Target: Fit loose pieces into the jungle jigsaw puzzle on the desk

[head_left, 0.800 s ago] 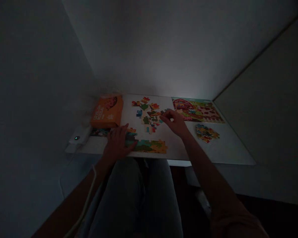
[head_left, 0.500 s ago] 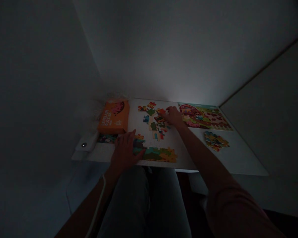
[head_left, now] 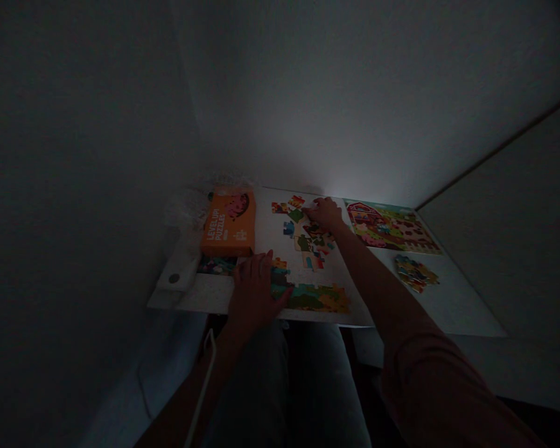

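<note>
The scene is very dark. My left hand (head_left: 256, 291) lies flat, fingers stretched out, on the left end of a joined strip of puzzle pieces (head_left: 317, 298) at the white table's (head_left: 448, 298) near edge. My right hand (head_left: 325, 213) reaches to the far side of a scatter of loose puzzle pieces (head_left: 308, 233). Its fingers are curled over the pieces there. Whether they hold one is too dark to tell.
An orange puzzle box (head_left: 229, 223) lies at the far left. A finished farm picture (head_left: 392, 227) lies at the far right, with a small heap of pieces (head_left: 415, 272) in front of it. A white device (head_left: 177, 274) sits on the left edge. Walls close in behind and left.
My right hand has moved away from me, from the middle of the loose pieces to their far edge. My left hand stayed on the joined strip. The camera shifted left.
</note>
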`<act>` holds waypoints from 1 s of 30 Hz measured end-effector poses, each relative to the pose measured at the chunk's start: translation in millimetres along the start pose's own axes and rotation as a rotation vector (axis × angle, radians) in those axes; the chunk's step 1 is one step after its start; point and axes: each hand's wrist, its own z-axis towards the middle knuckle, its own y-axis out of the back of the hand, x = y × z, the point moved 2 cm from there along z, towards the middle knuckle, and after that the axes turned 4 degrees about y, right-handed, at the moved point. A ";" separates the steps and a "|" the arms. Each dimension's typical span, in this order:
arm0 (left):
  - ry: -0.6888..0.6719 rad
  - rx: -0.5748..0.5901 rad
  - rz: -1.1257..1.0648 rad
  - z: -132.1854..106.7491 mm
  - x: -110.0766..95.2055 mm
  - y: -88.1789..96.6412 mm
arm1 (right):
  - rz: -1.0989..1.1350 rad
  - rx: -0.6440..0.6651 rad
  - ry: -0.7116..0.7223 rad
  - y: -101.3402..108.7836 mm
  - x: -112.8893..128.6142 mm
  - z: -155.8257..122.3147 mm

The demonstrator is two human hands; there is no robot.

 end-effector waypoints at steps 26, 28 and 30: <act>0.007 -0.016 0.020 0.9 -0.4 -3.3 | 0.843 -0.088 0.241 49.6 -70.7 -98.4; -0.001 -0.023 0.010 1.8 -0.7 -3.8 | 0.851 -0.105 0.192 48.1 -97.4 -152.1; 0.003 -0.019 0.010 3.1 -0.9 -5.1 | 0.835 -0.090 0.101 40.4 -115.5 -200.2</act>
